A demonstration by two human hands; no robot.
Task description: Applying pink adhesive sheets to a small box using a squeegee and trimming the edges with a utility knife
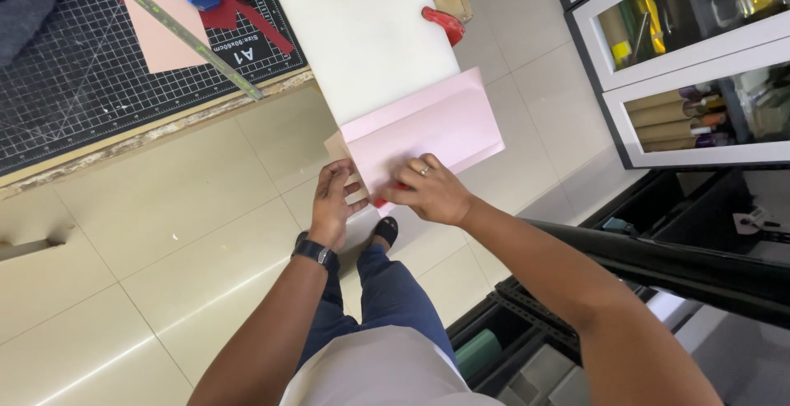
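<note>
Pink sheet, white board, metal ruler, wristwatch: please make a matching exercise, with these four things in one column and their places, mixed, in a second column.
Things:
1. pink sheet
2. white board
3. metal ruler
4. wristwatch

Places:
A. on the left wrist
B. across the black cutting mat
C. under both hands, left hand and right hand
D. on the bench top, above the pink sheet

Pairs: 1-C, 2-D, 3-B, 4-A

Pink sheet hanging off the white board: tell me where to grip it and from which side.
Grip the pink sheet at its free near edge, coming from the person's side. That edge overhangs the white board, so fingers can likely close above and below; both hands already meet there.
</note>
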